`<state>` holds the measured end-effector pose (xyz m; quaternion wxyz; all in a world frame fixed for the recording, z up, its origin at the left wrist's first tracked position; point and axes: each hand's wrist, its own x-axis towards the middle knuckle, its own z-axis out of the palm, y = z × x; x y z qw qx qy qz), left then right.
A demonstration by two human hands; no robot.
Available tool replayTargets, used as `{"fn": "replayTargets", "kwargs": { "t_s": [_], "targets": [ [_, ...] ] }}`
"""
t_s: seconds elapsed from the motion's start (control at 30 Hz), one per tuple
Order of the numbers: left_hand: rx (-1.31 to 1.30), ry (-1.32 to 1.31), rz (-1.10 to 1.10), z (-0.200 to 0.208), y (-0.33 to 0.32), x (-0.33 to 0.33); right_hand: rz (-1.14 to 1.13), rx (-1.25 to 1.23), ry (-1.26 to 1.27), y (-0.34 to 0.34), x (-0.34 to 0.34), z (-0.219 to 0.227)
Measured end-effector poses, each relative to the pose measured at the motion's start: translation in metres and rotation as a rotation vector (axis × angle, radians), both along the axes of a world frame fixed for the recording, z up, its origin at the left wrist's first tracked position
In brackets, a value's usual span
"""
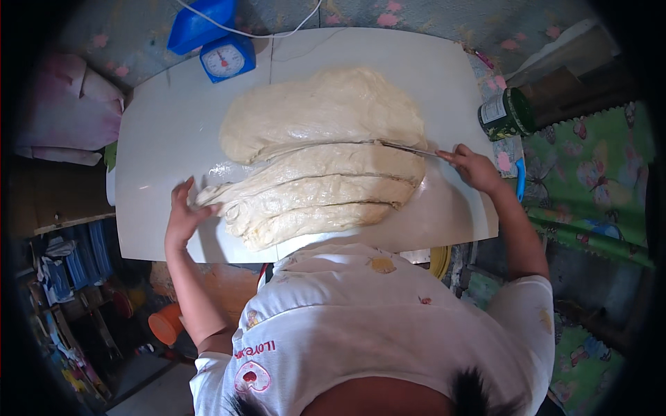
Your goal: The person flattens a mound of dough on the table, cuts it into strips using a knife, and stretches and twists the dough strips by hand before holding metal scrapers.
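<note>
A large mass of pale, glossy dough lies on the white tabletop. Its near half is cut into several long strips running left to right, bunched together at their left ends. My right hand is closed on a knife, whose blade lies in the long cut between the uncut dough and the farthest strip. At the strips' left ends, my left hand has thumb and fingers spread, the thumb against the dough's edge. Part of the knife's handle is hidden in my right hand.
At the table's far left edge stands a blue dial scale, with a blue pan behind it. A dark green tub sits by the right edge. An orange container is below the table at left. Patterned green cloth hangs at right.
</note>
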<state>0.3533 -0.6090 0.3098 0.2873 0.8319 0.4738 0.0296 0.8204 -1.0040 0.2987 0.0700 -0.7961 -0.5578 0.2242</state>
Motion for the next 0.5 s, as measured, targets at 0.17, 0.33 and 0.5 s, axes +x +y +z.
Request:
{"fn": "replayTargets", "kwargs": {
  "t_s": [0.17, 0.33, 0.5],
  "targets": [
    [0.116, -0.39, -0.512, 0.008, -0.078, 0.131, -0.019, 0.037, -0.113, 0.008, -0.019, -0.011],
    [0.459, -0.324, -0.659, -0.026, -0.146, 0.205, 0.003, 0.021, -0.14, 0.032, -0.023, -0.017],
    [0.446, -0.288, -0.73, -0.043, -0.153, 0.18, -0.096, -0.043, -0.115, -0.018, -0.001, -0.012]
  ]
}}
